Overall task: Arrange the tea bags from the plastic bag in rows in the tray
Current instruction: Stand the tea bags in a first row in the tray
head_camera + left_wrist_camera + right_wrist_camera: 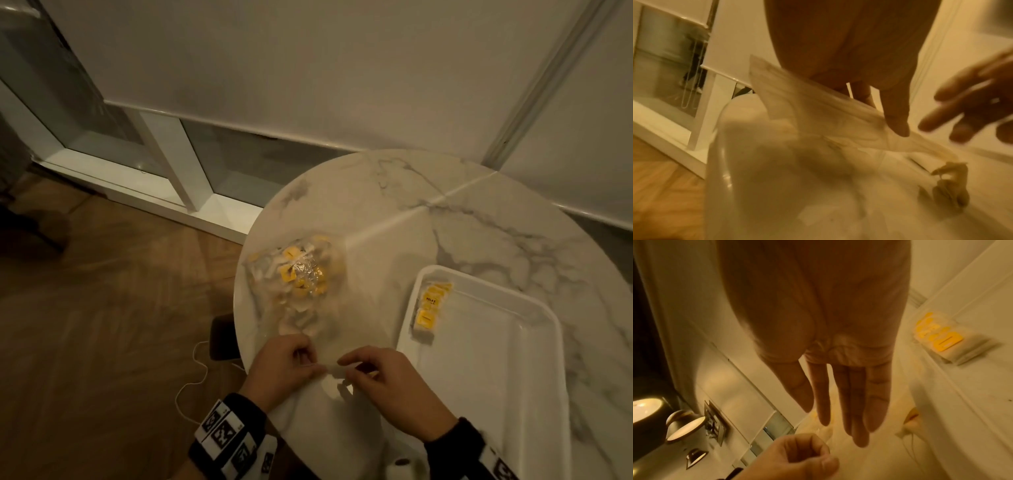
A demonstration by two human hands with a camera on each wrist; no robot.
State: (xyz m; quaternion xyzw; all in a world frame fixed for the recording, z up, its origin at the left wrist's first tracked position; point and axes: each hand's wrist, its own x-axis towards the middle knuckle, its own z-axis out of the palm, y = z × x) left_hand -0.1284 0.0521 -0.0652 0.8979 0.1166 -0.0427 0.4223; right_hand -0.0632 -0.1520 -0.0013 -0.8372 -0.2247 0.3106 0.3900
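A herringbone wood floor (pixel 102 325) runs along the left, with a white cable (pixel 191 377) trailing across it, and low white-framed glass panels (pixel 102 137) stand below a pale wall. To the right is a round white marble table (pixel 479 222) with grey veins.

On the table's left part lies the clear plastic bag (pixel 298 284), crinkled and blurred, with yellow-tagged tea bags bunched inside it. At its near mouth the left hand (pixel 284 370) pinches the bag's rim between thumb and curled fingers. Just beside it the right hand (pixel 387 380) has loose, mostly straight fingers reaching for the rim; I cannot tell whether they touch it.

Further right sits the white tray (pixel 496 342), holding a short row of tea bags (pixel 430 308) against its far left corner.
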